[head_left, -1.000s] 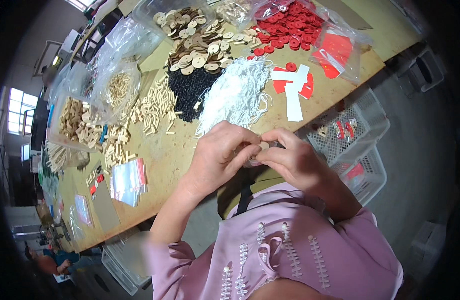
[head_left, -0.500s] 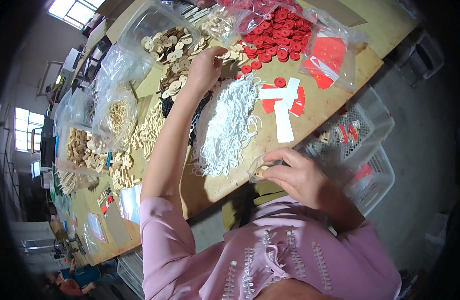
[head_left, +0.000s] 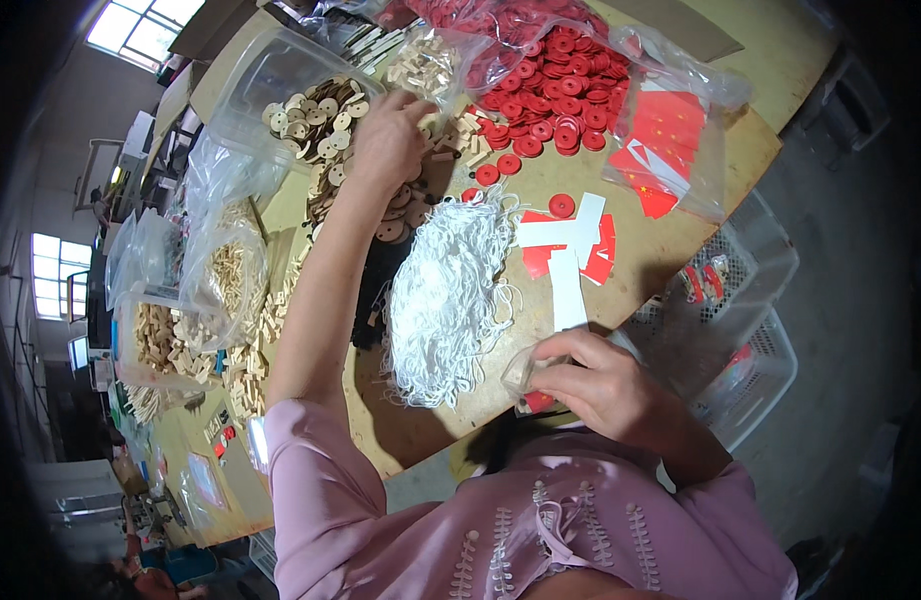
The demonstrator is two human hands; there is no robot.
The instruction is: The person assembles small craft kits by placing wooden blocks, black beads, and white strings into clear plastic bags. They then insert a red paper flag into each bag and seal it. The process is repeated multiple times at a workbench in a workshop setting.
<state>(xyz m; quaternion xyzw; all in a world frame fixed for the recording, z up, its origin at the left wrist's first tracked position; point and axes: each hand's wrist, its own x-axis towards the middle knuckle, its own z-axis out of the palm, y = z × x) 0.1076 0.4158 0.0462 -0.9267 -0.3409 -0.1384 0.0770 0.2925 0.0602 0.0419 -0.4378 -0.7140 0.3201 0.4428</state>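
My left hand [head_left: 388,145] reaches to the far side of the table, over a pile of round wooden discs with holes [head_left: 332,182]. Its fingertips are bent down and hidden, so what they touch does not show. Near my body, my right hand [head_left: 608,388] pinches a small clear plastic bag [head_left: 517,372] at the table's front edge. Something red shows low in that bag. Between the hands lies a heap of white string loops [head_left: 445,300]. White paper strips [head_left: 568,287] and red cards [head_left: 602,255] lie just beyond my right hand.
A heap of red discs [head_left: 565,95] and a bag of red flag cards [head_left: 663,140] sit at the back right. A clear tub [head_left: 242,95], bags of small wooden pieces [head_left: 225,265] and black pieces [head_left: 372,290] are leftward. White plastic baskets [head_left: 770,370] stand right of the table.
My left hand has moved a little left, towards the tub of wooden discs. A red piece now shows in the bag at my right hand. The whole view has shifted slightly.
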